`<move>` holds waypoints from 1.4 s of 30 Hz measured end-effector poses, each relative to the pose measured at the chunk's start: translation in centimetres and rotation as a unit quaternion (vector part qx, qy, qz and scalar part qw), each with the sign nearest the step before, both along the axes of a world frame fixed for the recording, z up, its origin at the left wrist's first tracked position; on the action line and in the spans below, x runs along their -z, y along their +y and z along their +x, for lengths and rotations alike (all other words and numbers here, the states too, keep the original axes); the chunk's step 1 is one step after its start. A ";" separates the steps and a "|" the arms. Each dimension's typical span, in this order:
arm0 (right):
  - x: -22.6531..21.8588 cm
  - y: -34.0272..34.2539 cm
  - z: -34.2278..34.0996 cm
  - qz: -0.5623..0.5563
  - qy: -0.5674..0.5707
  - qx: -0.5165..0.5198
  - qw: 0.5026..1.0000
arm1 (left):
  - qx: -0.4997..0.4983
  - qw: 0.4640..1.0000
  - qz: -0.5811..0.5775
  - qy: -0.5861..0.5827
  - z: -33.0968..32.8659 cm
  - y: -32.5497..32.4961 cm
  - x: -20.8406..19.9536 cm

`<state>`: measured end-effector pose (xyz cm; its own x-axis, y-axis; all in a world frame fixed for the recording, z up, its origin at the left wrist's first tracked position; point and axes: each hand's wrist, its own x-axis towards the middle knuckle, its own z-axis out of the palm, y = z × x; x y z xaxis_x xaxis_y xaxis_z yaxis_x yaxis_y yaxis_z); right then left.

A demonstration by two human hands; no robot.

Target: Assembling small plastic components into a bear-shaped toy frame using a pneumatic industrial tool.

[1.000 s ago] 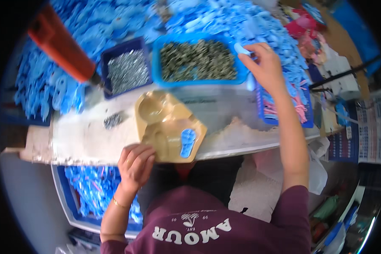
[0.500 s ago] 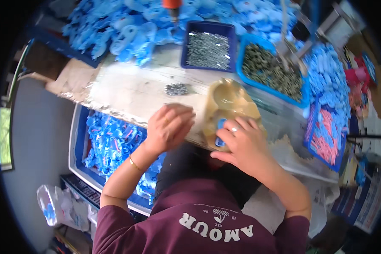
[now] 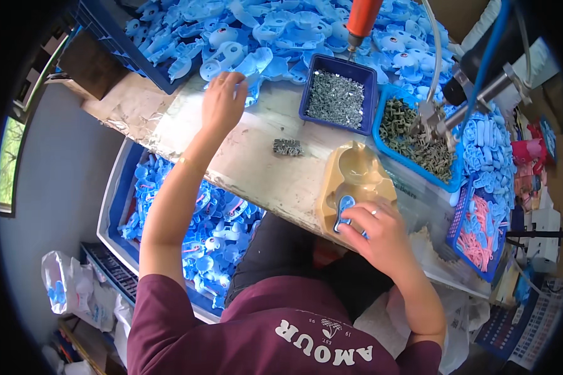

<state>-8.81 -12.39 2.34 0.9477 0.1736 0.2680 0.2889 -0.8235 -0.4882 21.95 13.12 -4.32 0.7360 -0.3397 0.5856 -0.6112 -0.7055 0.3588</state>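
My left hand (image 3: pixel 224 103) is stretched out to the near edge of a heap of blue plastic shell pieces (image 3: pixel 256 62). Its fingers are slightly bent and apart, and nothing shows in them. With thumb and fingers, my right hand (image 3: pixel 378 234) grips a small blue plastic piece (image 3: pixel 344 205) at the near end of a tan moulded fixture (image 3: pixel 358 169). Part of that piece is hidden beneath the fingers. The fixture has rounded hollows and sits at the table's front edge.
A small pile of metal bits (image 3: pixel 287 147) lies on the table (image 3: pixel 250 169). Behind stand a dark blue tray of screws (image 3: pixel 334 100) and a light blue tray of greenish parts (image 3: pixel 460 177). An orange-handled driver (image 3: pixel 363 19) hangs above. A bin (image 3: pixel 116 206) of blue assemblies stands below left.
My left hand has moved from beside the fixture, forward and left to the blue heap. My right hand stays on the blue piece in the fixture. The whole view has shifted slightly.
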 end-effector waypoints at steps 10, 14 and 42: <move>-3.6 -3.6 -0.6 0.118 -0.041 0.142 0.982 | 0.096 0.990 -0.094 0.053 -12.4 1.9 -3.9; -3.3 -4.0 -0.9 0.118 -0.041 0.129 0.984 | 0.108 0.902 -0.304 0.286 -10.3 2.7 -2.6; 1.0 -5.3 -3.2 -0.069 0.019 0.117 0.991 | 0.355 0.934 0.007 0.040 -20.0 -8.5 -2.3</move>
<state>-12.04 -17.66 1.31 0.9754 -0.0192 0.2198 0.0661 -0.9251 -0.3740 1.91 4.57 -1.98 0.3635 -0.7660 0.5301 -0.8982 -0.1372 0.4176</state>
